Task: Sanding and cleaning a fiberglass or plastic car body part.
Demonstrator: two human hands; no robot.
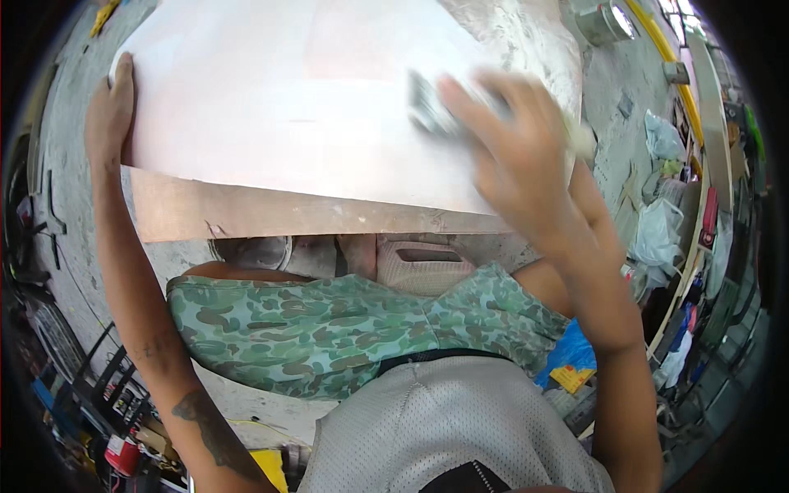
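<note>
A large white sheet [304,123] lies on a tan board [279,214] across the upper middle. My left hand [113,107] grips the sheet's left edge, thumb on top. My right hand [518,156], smeared by motion, is over the sheet's right part, fingers curled on a dark grey and whitish object [429,107] too blurred to name. My legs in camouflage shorts [296,320] are below the board, beside a pink slotted plastic item [415,279] on the concrete floor.
A metal can [608,25] sits at the top right near a yellow bar [682,99]. Plastic bags [657,230] and long boards line the right side. A tyre [53,329], metal frames and a red container [122,454] crowd the lower left.
</note>
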